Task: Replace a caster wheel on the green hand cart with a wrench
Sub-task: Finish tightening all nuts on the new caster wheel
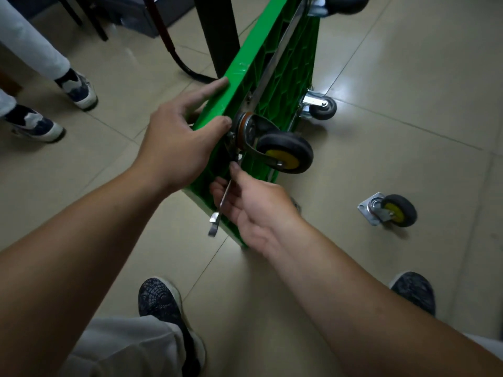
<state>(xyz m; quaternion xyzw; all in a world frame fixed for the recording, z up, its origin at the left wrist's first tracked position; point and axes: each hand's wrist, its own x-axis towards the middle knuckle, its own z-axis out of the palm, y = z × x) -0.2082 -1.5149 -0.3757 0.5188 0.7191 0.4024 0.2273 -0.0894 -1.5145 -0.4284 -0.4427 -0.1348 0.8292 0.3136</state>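
The green hand cart (245, 66) stands on its side on the tiled floor, its ribbed underside facing right. A caster with a black tyre and yellow hub (284, 153) sits against its near corner. My left hand (179, 134) grips the cart's edge, thumb by the caster's mounting plate, index finger lying along the top face. My right hand (253, 205) holds a silver wrench (221, 210), whose upper end reaches the bolts beside the caster plate and whose open jaw hangs below my fingers.
A loose caster (389, 210) with a square plate lies on the floor to the right. Two more casters (321, 104) are on the cart's far side. A black post (217, 31) and hose stand behind. Another person's shoes (79, 91) are at left; my own feet are below.
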